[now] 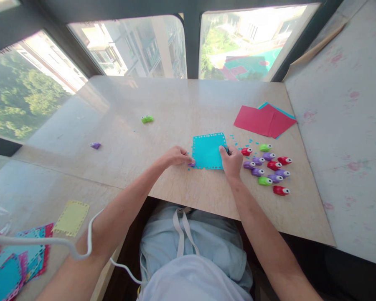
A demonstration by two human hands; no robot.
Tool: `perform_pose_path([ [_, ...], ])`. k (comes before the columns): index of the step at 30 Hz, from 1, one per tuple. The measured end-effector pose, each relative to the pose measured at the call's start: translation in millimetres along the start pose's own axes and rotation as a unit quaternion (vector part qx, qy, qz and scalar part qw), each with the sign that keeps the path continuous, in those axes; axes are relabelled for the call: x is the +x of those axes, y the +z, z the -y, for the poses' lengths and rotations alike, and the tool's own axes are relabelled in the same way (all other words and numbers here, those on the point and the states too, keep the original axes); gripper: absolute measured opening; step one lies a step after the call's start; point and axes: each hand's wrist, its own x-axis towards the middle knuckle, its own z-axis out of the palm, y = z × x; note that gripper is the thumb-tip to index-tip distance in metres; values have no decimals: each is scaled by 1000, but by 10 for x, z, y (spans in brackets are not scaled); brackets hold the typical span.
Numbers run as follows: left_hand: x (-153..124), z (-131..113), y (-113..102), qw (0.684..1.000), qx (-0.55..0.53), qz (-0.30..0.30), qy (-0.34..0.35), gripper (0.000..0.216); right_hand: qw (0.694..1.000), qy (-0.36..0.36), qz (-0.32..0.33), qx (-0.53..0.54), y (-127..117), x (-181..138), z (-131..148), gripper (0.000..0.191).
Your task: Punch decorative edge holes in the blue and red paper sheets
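Observation:
A blue sheet of paper [207, 151] with small holes punched along its edges lies before me on the table. My left hand [178, 156] is closed at the sheet's lower left corner, its fingers on a small purple craft punch [191, 164] that is mostly hidden. On the opposite side, my right hand [232, 162] pinches the right edge of the paper, thumb on top and the other fingers partly out of sight. Tiny blue paper scraps [250, 141] are scattered past the right hand.
Several red, purple and green craft punches [275, 165] stand at the right, below red and blue sheets [263, 120]. A green punch [147, 119] and a purple punch [95, 145] sit farther left. Punched sheets [31, 251], a yellow one [71, 218] and a white cable [50, 241] are lower left.

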Motion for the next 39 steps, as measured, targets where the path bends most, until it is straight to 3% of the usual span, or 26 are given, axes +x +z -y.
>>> perform_pose_path([
  [10, -10, -62, -30, 999, -16, 3, -35, 36, 1000, 5, 2, -12, -12, -9, 25, 33],
  [24, 8, -15, -125, 998, -7, 63, -26, 45, 1000, 10, 6, -11, -21, -9, 44, 32],
  [28, -54, -2, -69, 999, 1, 32, -7, 47, 1000, 7, 4, -10, -25, -11, 46, 32],
  [32, -166, 77, 170, 996, 26, -61, 64, 54, 1000, 9, 3, -1, -22, -9, 38, 32],
  [36, -216, 183, 378, 984, 16, -115, 133, 37, 1000, 13, 8, -4, -24, -12, 21, 32],
  [39, -222, 266, 360, 979, 6, -126, 162, 35, 1000, 12, 11, -6, -33, -18, 18, 33],
])
